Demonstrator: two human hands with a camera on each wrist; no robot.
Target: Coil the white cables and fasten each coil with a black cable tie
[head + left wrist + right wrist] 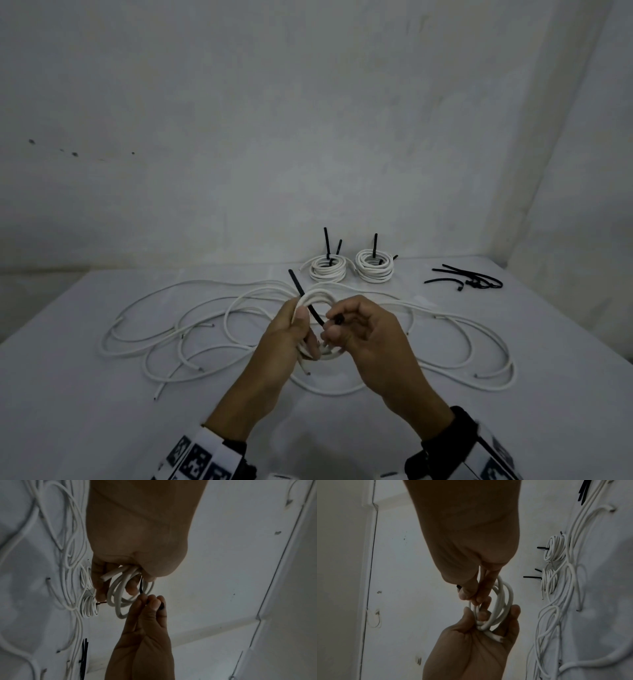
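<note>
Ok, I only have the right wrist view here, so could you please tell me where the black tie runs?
Observer: In the head view, the black cable tie crosses the held coil, and its tail sticks up beyond the left hand.
Operator: Does the right hand have its other end?
Observer: Yes. In the left wrist view, the right hand pinches it between the fingers.
Operator: Are spare ties left?
Observer: Several spare ties lie piled at the far right of the table.
</note>
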